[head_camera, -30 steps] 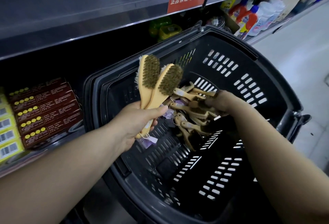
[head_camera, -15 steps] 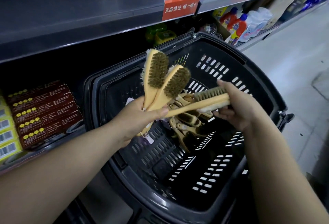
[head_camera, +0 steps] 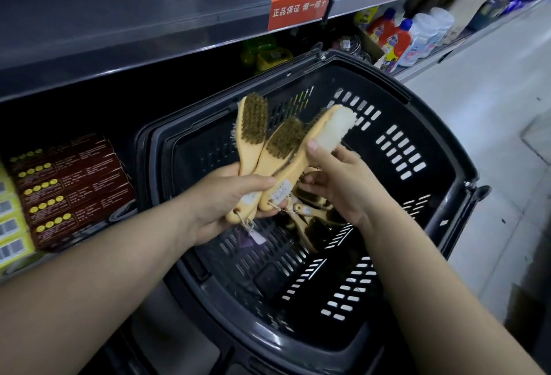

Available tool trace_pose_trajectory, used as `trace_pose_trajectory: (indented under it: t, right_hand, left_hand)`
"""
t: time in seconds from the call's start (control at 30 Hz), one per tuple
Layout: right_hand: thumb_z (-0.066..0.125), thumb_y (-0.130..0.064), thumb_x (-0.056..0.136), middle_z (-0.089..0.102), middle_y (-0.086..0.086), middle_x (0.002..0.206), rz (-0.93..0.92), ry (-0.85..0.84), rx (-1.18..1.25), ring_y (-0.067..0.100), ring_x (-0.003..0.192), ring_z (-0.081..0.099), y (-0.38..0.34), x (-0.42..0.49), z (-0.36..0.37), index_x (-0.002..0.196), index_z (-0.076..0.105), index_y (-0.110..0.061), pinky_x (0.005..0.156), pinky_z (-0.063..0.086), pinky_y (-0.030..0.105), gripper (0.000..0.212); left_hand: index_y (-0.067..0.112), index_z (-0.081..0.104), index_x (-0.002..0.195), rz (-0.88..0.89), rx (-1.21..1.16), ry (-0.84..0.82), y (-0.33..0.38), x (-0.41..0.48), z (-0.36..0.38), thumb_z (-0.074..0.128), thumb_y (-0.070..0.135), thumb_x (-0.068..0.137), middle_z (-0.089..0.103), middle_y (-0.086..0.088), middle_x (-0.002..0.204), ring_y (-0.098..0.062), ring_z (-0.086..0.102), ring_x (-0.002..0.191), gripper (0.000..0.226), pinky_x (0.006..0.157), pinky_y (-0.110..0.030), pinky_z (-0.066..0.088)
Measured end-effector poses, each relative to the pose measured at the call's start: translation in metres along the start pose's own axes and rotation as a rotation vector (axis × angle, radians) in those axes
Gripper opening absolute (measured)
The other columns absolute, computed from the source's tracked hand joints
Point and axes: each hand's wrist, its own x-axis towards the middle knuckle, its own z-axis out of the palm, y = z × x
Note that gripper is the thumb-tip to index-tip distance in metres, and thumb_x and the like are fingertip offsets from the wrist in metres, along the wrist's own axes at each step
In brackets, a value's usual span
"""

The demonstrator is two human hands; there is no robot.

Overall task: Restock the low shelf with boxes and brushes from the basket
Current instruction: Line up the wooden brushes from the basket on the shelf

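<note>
Gathering brushes looks to us like the step in hand. Our left grip (head_camera: 226, 198) is curled round the handles of two wooden brushes (head_camera: 250, 142), which fan apart with brown bristles towards us, above the basket (head_camera: 149, 151). Our right grip (head_camera: 337, 184) pinches a third brush (head_camera: 331, 130), thumb on the wood just below its pale bristles and fingers underneath, with its handle end laid against the left fingers. More loose brushes (head_camera: 313, 219) lie in a heap on the basket floor under both hands. The low shelf (head_camera: 44, 255) is to the left, where dark red boxes (head_camera: 68, 189) are stacked. We judge the brushes light and stiff, nothing fragile. The smooth handles may slide against one another in a bundle, though, so we would clamp them together at the narrow necks rather than by the springy bristles. Paper tags (head_camera: 256, 236) dangle on strings from the handle ends and could snag on the basket slots or on each other.
</note>
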Motion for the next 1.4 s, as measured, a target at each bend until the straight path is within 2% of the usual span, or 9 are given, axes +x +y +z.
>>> trace_pose_trajectory:
  t: [0.4,0.5,0.6,0.77,0.87,1.03,1.13,1.27,1.4]
  right_hand:
    - [0.062,-0.02,0.088,0.067,0.003,0.069,0.077,-0.05,-0.029,0.006,0.048,0.058,0.019,0.008,0.026,0.101,0.055,-0.006,0.05,0.052,0.018,0.02]
    - [0.068,-0.033,0.077,0.071,0.003,0.079,0.117,-0.179,-0.191,0.013,0.062,0.067,0.006,0.018,0.011,0.101,0.057,-0.008,0.06,0.056,0.021,0.036]
    - [0.058,-0.048,0.084,0.072,0.004,0.083,0.067,-0.029,-0.332,0.016,0.069,0.069,-0.007,0.048,-0.021,0.093,0.061,-0.013,0.062,0.056,0.026,0.036]
    - [0.052,-0.031,0.094,0.061,0.015,0.119,0.324,0.21,-0.931,0.029,0.104,0.059,0.045,0.106,-0.057,0.117,0.058,-0.007,0.079,0.045,0.029,0.034]
    - [0.044,-0.022,0.098,0.049,0.014,0.137,0.399,0.13,-1.02,0.028,0.123,0.049,0.097,0.115,-0.059,0.137,0.042,-0.006,0.067,0.046,0.007,0.042]
    - [0.045,-0.012,0.092,0.042,0.016,0.132,0.245,0.362,-1.475,0.035,0.117,0.048,0.137,0.128,-0.064,0.134,0.033,-0.017,0.078,0.045,0.041,0.043]
    - [0.044,-0.016,0.094,0.032,0.015,0.138,0.278,0.311,-1.615,0.034,0.125,0.038,0.134,0.128,-0.075,0.138,0.035,-0.024,0.085,0.044,0.043,0.046]
    - [0.057,-0.022,0.089,0.058,0.015,0.12,0.289,0.323,-1.433,0.026,0.09,0.058,0.111,0.131,-0.081,0.116,0.056,-0.008,0.071,0.048,0.029,0.03]
    - [0.043,-0.01,0.097,0.056,0.018,0.128,0.159,0.392,-1.108,0.002,0.053,0.035,0.079,0.139,-0.074,0.126,0.054,-0.001,0.035,0.034,0.007,0.032]
  left_hand:
    - [0.017,0.06,0.118,-0.003,0.084,0.128,-0.003,0.005,-0.005,0.077,0.013,0.062,0.07,-0.013,0.107,-0.03,0.067,0.093,0.058,0.072,-0.042,0.051]
    - [0.013,0.061,0.108,0.011,0.166,0.216,-0.007,0.008,-0.008,0.075,0.0,0.07,0.07,-0.014,0.093,-0.029,0.067,0.075,0.042,0.048,-0.033,0.05]
    - [0.014,0.064,0.092,0.048,0.231,0.344,-0.011,0.013,-0.01,0.075,0.001,0.071,0.069,-0.005,0.071,-0.02,0.063,0.056,0.027,0.039,-0.024,0.044]
    - [0.013,0.067,0.085,0.055,0.263,0.412,-0.014,0.017,-0.01,0.074,0.002,0.072,0.069,-0.004,0.063,-0.025,0.062,0.053,0.019,0.048,-0.03,0.047]
    - [0.015,0.069,0.082,0.021,0.235,0.382,-0.013,0.017,-0.012,0.074,0.0,0.072,0.071,-0.006,0.065,-0.027,0.063,0.057,0.019,0.045,-0.029,0.047]
    - [0.011,0.066,0.083,0.004,0.222,0.376,-0.014,0.018,-0.014,0.073,-0.003,0.071,0.066,-0.012,0.057,-0.029,0.057,0.051,0.019,0.037,-0.025,0.043]
    - [0.009,0.065,0.083,0.009,0.229,0.374,-0.013,0.018,-0.013,0.07,-0.002,0.071,0.063,-0.017,0.063,-0.029,0.055,0.052,0.017,0.044,-0.028,0.044]
    - [0.013,0.068,0.084,0.024,0.205,0.398,-0.012,0.019,-0.012,0.072,0.003,0.07,0.066,-0.009,0.068,-0.028,0.06,0.061,0.018,0.048,-0.029,0.045]
    - [0.012,0.068,0.086,0.016,0.177,0.385,-0.009,0.017,-0.011,0.076,0.005,0.07,0.068,-0.009,0.073,-0.027,0.062,0.066,0.019,0.049,-0.03,0.047]
